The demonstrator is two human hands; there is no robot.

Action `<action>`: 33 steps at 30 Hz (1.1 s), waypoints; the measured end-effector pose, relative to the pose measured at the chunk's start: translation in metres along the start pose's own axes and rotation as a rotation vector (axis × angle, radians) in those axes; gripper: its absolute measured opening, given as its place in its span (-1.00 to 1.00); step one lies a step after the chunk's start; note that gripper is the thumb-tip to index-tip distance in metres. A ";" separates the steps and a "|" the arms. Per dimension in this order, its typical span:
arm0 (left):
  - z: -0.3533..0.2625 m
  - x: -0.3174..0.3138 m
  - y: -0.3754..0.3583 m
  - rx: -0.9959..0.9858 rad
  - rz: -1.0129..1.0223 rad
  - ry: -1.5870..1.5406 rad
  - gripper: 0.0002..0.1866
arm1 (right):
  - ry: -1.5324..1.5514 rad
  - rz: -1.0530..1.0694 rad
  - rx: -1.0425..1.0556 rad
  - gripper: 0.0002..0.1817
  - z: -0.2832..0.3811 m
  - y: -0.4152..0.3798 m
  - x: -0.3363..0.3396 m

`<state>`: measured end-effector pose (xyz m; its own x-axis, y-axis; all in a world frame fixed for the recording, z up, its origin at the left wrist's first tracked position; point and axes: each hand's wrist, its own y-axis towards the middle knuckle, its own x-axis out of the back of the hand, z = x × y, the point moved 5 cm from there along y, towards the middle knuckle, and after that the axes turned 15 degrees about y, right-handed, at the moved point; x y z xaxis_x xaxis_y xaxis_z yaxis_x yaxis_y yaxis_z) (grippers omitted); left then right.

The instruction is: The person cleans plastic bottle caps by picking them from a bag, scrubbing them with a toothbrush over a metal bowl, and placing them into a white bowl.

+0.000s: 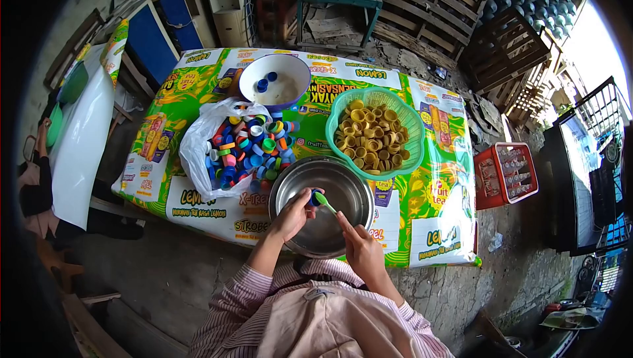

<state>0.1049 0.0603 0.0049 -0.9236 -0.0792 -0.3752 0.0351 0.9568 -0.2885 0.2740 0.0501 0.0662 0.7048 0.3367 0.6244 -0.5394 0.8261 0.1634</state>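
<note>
"In the head view, what is the left hand (295, 219) doing?"

"It pinches a dark blue cap (314, 198) between thumb and fingers, over the steel bowl (361, 190)."

"And the right hand (362, 247)?"

"Closed on a light green tool (326, 204), forefinger stretched along the handle. The tool's tip is at the cap; whether it sits inside or against the rim, I can't tell."

"Where does the steel bowl stand?"

"At the middle of the near edge of the table (438, 219), which wears a printed cover."

"What's to its left?"

"A white plastic bag (193, 153), between the bowl and the left edge. It lies open, with a heap of coloured caps (254, 144) showing: red, blue, green, orange, pink."

"And toward the right edge?"

"A green basket (417, 120), just beyond the steel bowl, filled with yellow-brown caps (369, 135). I can't say whether basket and bowl touch."

"Anything along the far edge?"

"A white bowl (290, 74), left of the middle, with a few blue caps (262, 85) inside."

"And off the table?"

"Past the right edge, a red crate (488, 180) holding bottles. Past the left edge, another person's hand (43, 137) is near a green bowl (55, 124)."
</note>
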 end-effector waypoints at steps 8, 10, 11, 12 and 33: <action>0.004 0.000 0.001 0.034 0.046 -0.124 -0.55 | 0.145 -0.026 0.007 -0.43 0.000 -0.003 -0.006; 0.006 -0.001 0.000 0.049 0.029 -0.101 -0.55 | 0.130 -0.048 -0.024 -0.44 -0.004 0.000 -0.002; 0.007 -0.001 0.000 0.061 0.014 -0.076 -0.56 | 0.115 -0.071 -0.052 -0.44 -0.006 0.001 0.000; 0.009 -0.001 0.001 0.060 0.014 -0.075 -0.56 | 0.144 -0.082 -0.066 -0.45 -0.001 0.002 0.003; 0.011 0.006 0.009 -0.014 -0.107 0.386 -0.49 | -0.020 -0.036 -0.042 -0.48 0.003 0.000 0.005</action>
<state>0.1034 0.0654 -0.0093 -0.9974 -0.0704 0.0155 -0.0718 0.9529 -0.2946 0.2760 0.0508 0.0722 0.7138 0.2974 0.6341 -0.4934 0.8560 0.1540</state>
